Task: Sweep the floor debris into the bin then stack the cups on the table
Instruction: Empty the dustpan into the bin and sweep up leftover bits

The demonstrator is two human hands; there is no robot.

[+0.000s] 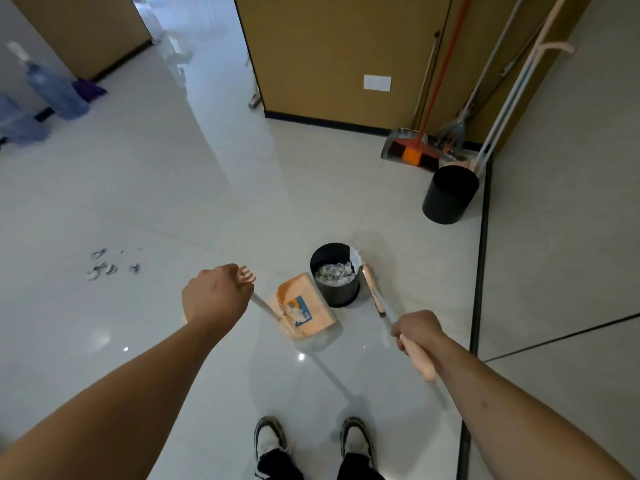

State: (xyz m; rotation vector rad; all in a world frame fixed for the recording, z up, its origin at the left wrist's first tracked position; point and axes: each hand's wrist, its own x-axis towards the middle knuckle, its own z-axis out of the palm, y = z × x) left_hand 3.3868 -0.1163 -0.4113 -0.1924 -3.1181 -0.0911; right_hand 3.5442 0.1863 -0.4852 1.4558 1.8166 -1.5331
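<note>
My left hand (216, 294) grips the top of the handle of a peach dustpan (306, 308), whose pan stands tilted on the floor just left of a black bin (337, 289). The bin holds crumpled paper scraps. My right hand (417, 336) grips the peach handle of a broom (372, 289), whose head rests on the floor right beside the bin. A small pile of grey paper debris (110, 265) lies on the white tiles far to the left. No cups or table are in view.
A second black bin (450, 194) stands at the back right by a mirror wall edge (483, 258). Brooms and a metal dustpan (415, 150) lean against the yellow wall. Water bottles (57, 93) stand at the far left. My shoes (313, 441) are below.
</note>
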